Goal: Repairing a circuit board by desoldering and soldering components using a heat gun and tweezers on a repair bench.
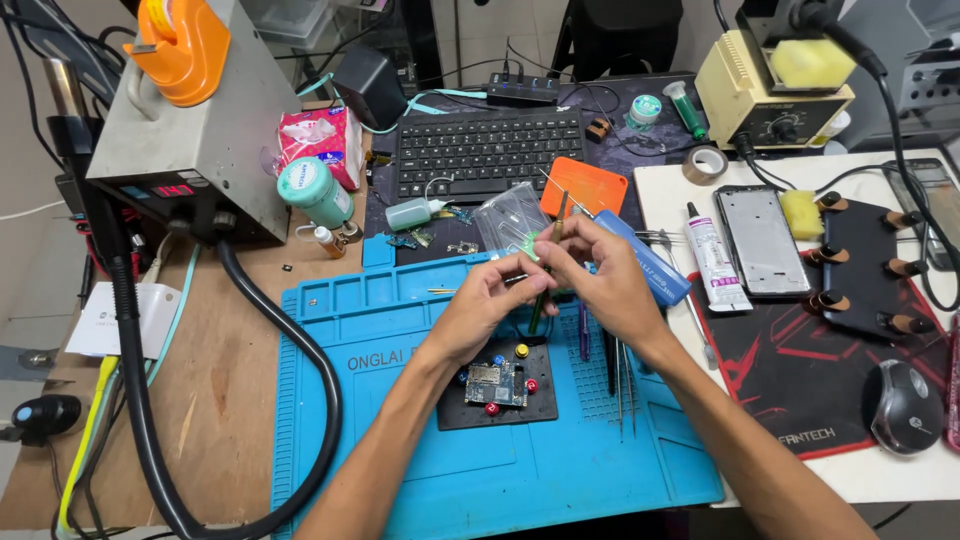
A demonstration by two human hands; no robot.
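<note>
Blue silicone work mat (400, 470): under both hands.
Left hand (487, 300): fingers pinched on thin metal tweezers (520, 279).
Right hand (600, 280): fingers closed around a small green circuit piece (540, 250).
Black holder (455, 410): carries a small square circuit board (493, 383).

Upper left: a small red-lit display (173, 190) on the grey metal box (200, 130); beside it a pink-and-white plastic packet (325, 140). Right of centre lies a white labelled tube (716, 262).

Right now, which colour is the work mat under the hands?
Blue, seen clearly in the head view: the work mat under both hands.
</note>
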